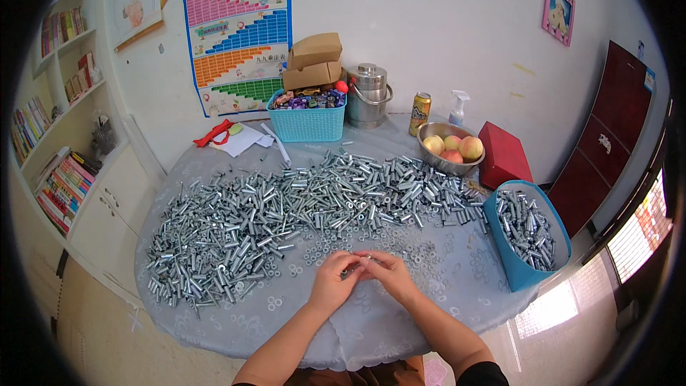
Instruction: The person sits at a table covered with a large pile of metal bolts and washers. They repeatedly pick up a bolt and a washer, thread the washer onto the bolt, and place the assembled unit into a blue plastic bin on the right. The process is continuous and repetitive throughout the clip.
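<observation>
My left hand (333,280) and my right hand (389,276) meet over the near middle of the table, fingertips pinched together. A bit of grey metal shows between the fingers, too small and covered to name. Just beyond the hands lie many loose washers and nuts (321,249), scattered over the grey patterned cloth. A long heap of shiny metal sleeves and bolts (243,225) spreads from the left side across the middle. At the right edge stands a blue bin (514,261) holding many metal sleeve-like pieces (527,232).
Along the back stand a turquoise basket (307,125) of small packets, a steel canister (369,96), a drink can (420,114) and a spray bottle (458,107). A steel bowl (457,167) of peaches sits beside a red box (504,157). Papers (243,141) lie back left.
</observation>
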### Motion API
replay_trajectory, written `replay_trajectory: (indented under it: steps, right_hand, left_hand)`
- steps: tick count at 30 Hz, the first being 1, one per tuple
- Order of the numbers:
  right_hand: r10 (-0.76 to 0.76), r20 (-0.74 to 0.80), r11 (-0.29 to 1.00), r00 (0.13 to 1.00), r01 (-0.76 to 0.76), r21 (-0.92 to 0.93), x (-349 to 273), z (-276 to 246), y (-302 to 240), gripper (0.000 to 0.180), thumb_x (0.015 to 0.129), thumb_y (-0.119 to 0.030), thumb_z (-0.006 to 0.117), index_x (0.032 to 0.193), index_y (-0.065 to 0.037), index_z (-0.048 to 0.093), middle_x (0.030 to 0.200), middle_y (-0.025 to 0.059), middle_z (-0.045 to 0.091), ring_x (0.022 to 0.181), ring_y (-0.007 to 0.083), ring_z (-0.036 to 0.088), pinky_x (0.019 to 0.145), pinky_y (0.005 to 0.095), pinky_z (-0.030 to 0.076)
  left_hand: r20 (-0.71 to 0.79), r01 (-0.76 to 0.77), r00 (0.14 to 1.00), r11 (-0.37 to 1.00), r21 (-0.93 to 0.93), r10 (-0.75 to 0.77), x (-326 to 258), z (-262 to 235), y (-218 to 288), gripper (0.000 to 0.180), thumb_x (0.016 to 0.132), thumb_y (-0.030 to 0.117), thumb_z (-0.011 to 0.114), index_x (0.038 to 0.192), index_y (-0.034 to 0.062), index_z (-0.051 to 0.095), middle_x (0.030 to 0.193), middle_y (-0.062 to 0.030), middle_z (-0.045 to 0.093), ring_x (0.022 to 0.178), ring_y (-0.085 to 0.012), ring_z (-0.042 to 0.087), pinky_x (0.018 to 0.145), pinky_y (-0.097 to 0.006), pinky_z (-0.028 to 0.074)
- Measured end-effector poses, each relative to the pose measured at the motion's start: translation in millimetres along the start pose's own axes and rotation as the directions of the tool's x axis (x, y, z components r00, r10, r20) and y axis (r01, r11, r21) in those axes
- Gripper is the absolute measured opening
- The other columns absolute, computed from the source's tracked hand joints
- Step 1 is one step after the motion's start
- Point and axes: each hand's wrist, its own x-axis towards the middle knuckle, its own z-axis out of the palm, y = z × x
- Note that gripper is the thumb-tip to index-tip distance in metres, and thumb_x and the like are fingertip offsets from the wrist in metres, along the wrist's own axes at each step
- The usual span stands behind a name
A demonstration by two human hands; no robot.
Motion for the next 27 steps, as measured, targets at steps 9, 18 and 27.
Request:
replay_trajectory:
  steps: [9, 18, 27]
  right_hand:
    - [-0.07, -0.102, 0.976, 0.992, 0.047, -0.213, -2.0, -9.2, -22.6, 0.028, 0.09, -0.022, 0.051, 0.105, -0.001, 0.063, 0.1, 0.006, 0.062, 0.073, 0.0084, 0.055, 0.058, 0.0214, 0.045]
    - [-0.119, -0.141, 0.958, 0.983, 0.076, -0.278, -1.4, -15.5, -31.7, 0.022, 0.086, -0.018, 0.057, 0.1, -0.004, 0.066, 0.084, 0.0015, 0.063, 0.069, 0.0074, 0.052, 0.059, 0.0219, 0.044]
    - [-0.233, 0.005, 0.42, 0.973, 0.105, -0.902, 0.5, -44.3, -22.6, 0.014, 0.07, -0.012, 0.067, 0.083, -0.007, 0.068, 0.08, 0.0094, 0.063, 0.073, 0.0252, 0.058, 0.064, 0.0339, 0.047]
  left_hand:
    - [0.138, 0.398, 0.914, 0.781, -0.482, -0.38, -2.0, 1.4, -1.3, 0.015, 0.08, 0.003, 0.062, 0.093, -0.0022, 0.06, 0.085, -0.0087, 0.063, 0.074, -0.0154, 0.062, 0.066, -0.026, 0.051]
    - [0.166, 0.466, 0.851, 0.571, -0.676, -0.498, 4.4, -7.6, 2.9, 0.018, 0.082, 0.003, 0.059, 0.099, -0.0031, 0.06, 0.087, -0.0127, 0.064, 0.074, -0.0177, 0.064, 0.069, -0.029, 0.054]
    - [0.134, 0.487, 0.796, 0.492, -0.721, -0.591, 7.4, -15.8, -5.4, 0.02, 0.081, 0.004, 0.062, 0.098, -0.004, 0.059, 0.087, -0.014, 0.063, 0.074, -0.0191, 0.063, 0.07, -0.029, 0.054]
